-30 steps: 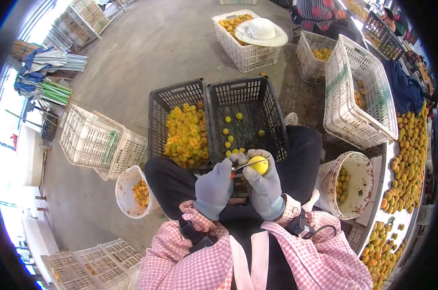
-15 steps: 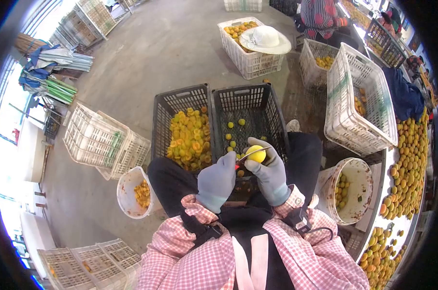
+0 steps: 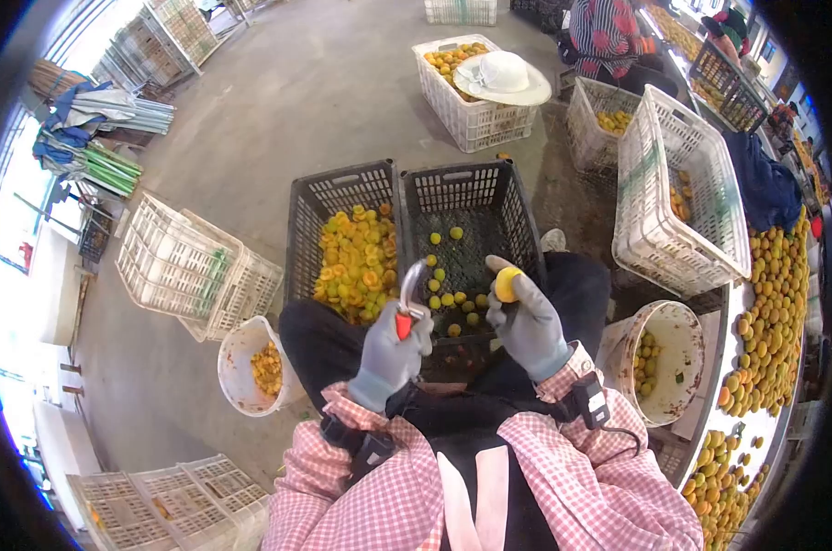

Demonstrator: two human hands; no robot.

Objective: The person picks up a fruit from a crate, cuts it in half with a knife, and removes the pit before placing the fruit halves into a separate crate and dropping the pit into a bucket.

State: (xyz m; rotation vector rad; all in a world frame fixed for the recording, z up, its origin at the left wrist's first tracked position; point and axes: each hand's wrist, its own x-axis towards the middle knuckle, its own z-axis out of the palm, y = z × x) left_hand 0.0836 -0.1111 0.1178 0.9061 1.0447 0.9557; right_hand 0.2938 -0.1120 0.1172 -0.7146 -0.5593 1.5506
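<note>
My gloved left hand (image 3: 390,354) is closed around the red handle of a knife (image 3: 412,283), its curved metal blade pointing up and away from me. In my gloved right hand (image 3: 531,329), a yellow apricot (image 3: 507,284) is pinched between thumb and fingers, apart from the blade. Both hands are over the near edges of two black crates. Cut apricot pieces (image 3: 356,262) heap up in the left black crate (image 3: 342,180). Several whole yellow-green apricots (image 3: 455,233) lie on the floor of the right black crate (image 3: 471,188).
White buckets (image 3: 235,372) (image 3: 684,344) with fruit stand on both sides of my knees. White crates (image 3: 173,257) flank me. Ahead, a white hat (image 3: 503,78) rests on a fruit-filled crate. At right, apricots (image 3: 774,321) cover a long table; a person (image 3: 604,37) sits beyond.
The hands have moved apart. The knife has come away from the apricot and swung upright in my left hand, while my right hand has shifted slightly right with the apricot.
</note>
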